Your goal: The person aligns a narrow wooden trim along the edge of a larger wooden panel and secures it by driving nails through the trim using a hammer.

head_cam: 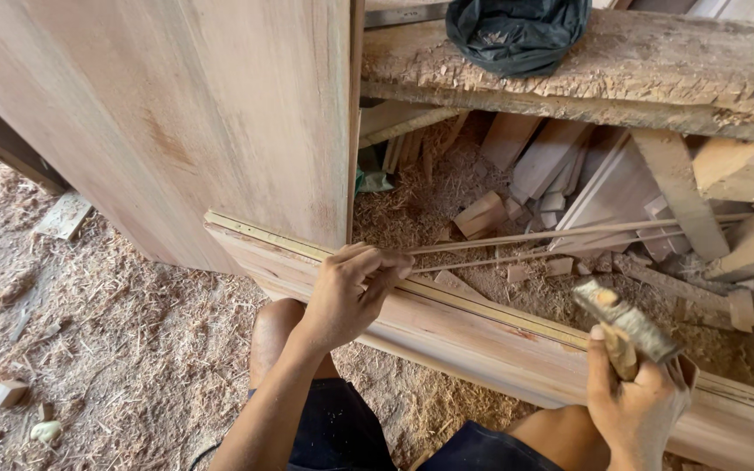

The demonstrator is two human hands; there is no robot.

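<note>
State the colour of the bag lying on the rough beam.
Dark green-black bag, seen in the head view.

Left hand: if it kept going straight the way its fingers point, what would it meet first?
Probably the thin wooden strips the left hand already pinches; beyond them, scrap wood offcuts on the sawdust, though depth is unclear.

Smooth matt wooden board [482,336], rough splintered timber beam [621,78], wood-handled hammer [626,331] with dull metal head.

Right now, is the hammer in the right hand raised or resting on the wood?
Raised. The right hand holds the hammer with its head in the air above the long plank, not touching it.
</note>
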